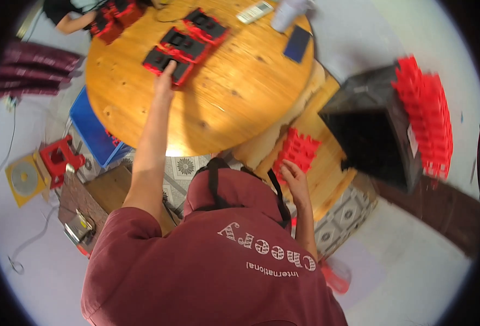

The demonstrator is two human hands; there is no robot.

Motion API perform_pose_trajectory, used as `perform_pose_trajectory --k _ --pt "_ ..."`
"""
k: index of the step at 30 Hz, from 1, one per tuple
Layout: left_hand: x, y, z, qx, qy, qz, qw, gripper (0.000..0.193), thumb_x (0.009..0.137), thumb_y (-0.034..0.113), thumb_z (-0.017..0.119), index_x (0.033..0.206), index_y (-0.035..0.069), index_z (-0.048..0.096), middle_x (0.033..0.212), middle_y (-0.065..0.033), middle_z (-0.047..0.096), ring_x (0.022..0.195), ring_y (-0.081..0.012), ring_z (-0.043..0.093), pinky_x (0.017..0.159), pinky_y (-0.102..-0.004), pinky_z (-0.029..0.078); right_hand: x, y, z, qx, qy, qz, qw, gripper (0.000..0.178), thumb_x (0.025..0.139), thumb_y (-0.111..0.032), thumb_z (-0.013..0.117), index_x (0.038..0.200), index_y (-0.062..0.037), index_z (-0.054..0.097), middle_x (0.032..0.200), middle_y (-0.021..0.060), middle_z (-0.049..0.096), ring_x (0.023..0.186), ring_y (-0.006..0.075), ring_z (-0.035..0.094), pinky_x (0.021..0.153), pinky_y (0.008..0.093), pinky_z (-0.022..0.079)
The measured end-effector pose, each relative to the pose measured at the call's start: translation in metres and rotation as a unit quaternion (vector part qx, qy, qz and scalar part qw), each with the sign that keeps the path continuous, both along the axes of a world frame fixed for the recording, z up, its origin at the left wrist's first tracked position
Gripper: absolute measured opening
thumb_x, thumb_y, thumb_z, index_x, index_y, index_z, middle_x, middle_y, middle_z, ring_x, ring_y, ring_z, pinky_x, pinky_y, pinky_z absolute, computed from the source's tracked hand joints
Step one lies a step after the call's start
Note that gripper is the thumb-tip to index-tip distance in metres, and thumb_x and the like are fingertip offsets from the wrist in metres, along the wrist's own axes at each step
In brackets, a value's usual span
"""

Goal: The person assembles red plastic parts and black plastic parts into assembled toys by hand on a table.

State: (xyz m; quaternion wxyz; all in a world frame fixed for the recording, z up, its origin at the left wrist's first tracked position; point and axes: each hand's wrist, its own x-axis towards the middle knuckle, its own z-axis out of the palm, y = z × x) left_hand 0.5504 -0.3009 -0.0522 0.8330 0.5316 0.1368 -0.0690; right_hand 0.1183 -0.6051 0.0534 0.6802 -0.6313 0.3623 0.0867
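Note:
On the round wooden table point(229, 108), three red-and-black plastic cases point(183, 45) stand in a slanting row. My left hand point(165, 81) reaches to the nearest case point(181, 71), with the thumb over its black top and the other fingers mostly hidden. To the right and lower down, a red notched plastic part point(302, 149) is at the wooden bench. My right hand point(294, 176) has its fingers bent at the near left edge of that part, seemingly gripping it; blur softens the contact.
A person's arm point(76, 23) reaches to more red-and-black cases point(112, 22) at the far left. A dark blue phone-like slab point(297, 44) and a white remote point(254, 12) lie far right. The wooden bench point(332, 190) bears a black box point(368, 122) beside stacked red parts point(427, 117). Left stands a blue bin point(90, 127).

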Motion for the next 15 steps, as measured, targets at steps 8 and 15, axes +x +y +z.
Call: perform_pose_trajectory --k 8,15 --pt "-0.046 0.037 0.025 0.173 0.117 0.046 0.977 0.079 0.084 0.047 0.07 0.142 0.009 0.032 0.129 -0.0134 0.052 0.108 -0.0288 0.058 0.081 -0.0495 0.052 -0.08 -0.073 -0.043 -0.072 0.1 -0.251 0.96 0.047 0.092 -0.027 0.063 0.128 0.0017 0.055 0.105 0.0096 0.065 0.087 0.0123 0.06 0.075 0.0254 0.047" --pt "-0.245 -0.102 0.094 0.389 -0.124 -0.06 0.911 0.069 0.088 0.01 0.067 0.144 0.006 0.028 0.132 -0.0152 0.044 0.112 -0.0244 0.049 0.094 -0.0353 0.043 -0.088 -0.268 -0.097 -0.5 0.019 -0.346 0.794 0.072 0.076 -0.02 0.074 0.136 -0.0005 0.041 0.116 0.0228 0.055 0.108 0.0344 0.053 0.092 0.0404 0.044"
